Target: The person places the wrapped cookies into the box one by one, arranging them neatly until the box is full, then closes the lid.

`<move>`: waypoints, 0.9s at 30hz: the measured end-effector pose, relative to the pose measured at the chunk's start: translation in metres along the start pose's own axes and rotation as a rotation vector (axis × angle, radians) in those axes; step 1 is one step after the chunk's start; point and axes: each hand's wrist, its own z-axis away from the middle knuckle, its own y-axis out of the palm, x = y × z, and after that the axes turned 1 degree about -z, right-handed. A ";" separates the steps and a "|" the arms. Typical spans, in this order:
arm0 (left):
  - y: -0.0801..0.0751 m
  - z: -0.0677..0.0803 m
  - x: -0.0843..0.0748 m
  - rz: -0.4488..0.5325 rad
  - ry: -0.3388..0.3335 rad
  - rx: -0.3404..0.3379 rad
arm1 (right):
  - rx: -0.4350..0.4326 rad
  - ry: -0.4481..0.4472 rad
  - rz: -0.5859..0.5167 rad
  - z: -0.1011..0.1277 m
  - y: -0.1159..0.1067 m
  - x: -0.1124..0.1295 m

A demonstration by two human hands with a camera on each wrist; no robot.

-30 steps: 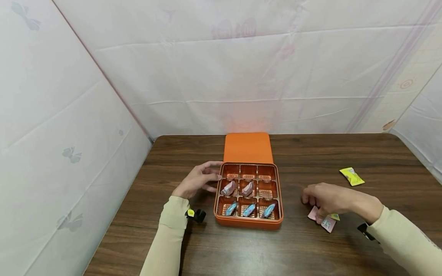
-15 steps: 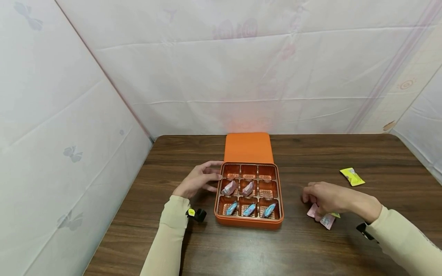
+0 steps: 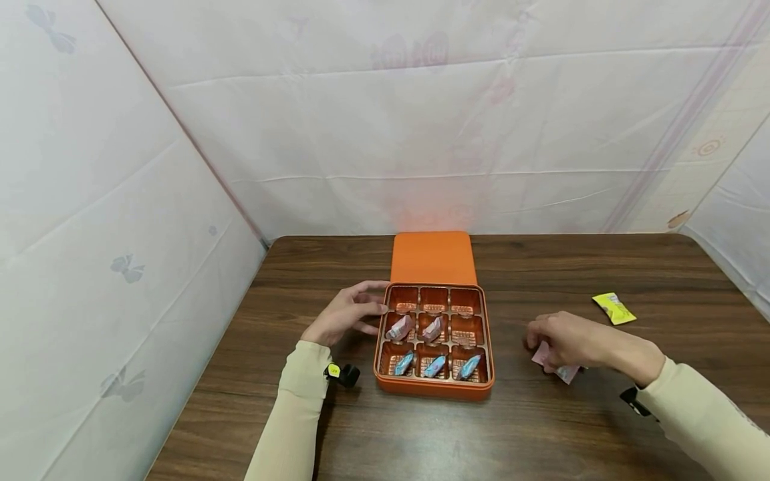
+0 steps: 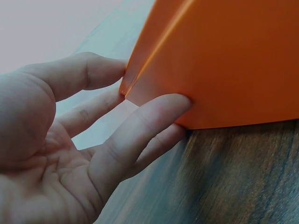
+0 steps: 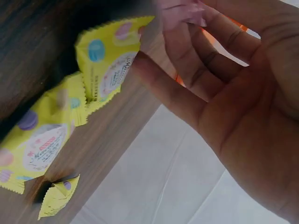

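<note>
Straight, relaxed fingers of my left hand (image 3: 343,314) touch the left side of an orange box (image 3: 433,387); the left wrist view has them at its corner (image 4: 125,92). The box's tray has a grid of compartments. Three blue-wrapped candies (image 3: 434,366) lie in the front row, and two pink candies (image 3: 399,328) in the left and middle compartments of the middle row. Right of the box, my right hand (image 3: 571,344) pinches a pink-wrapped candy (image 3: 567,374) at its fingertips; part of the wrapper (image 5: 180,13) shows in the right wrist view.
A yellow candy (image 3: 613,308) lies on the wooden table (image 3: 517,434) beyond the right hand. In the right wrist view, yellow candies (image 5: 42,135) lie close below that hand. The orange lid (image 3: 432,257) is behind the box, near the white sheeting (image 3: 361,120).
My right hand has drawn the pink candy slightly up and leftward from where it lay. The yellow wrapper edge beneath it is now hidden in the head view. The left hand stays put.
</note>
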 end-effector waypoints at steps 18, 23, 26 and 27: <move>0.000 0.000 0.000 -0.003 -0.006 -0.002 | -0.336 -0.031 -0.028 -0.001 -0.012 0.004; -0.001 -0.001 0.001 -0.002 -0.002 -0.002 | -0.428 -0.055 0.004 -0.002 -0.012 0.002; -0.001 -0.001 0.002 -0.004 0.005 0.001 | -0.499 -0.102 0.062 -0.004 -0.012 0.000; -0.001 -0.001 0.002 -0.004 0.005 0.001 | -0.518 -0.120 0.081 -0.005 -0.012 0.000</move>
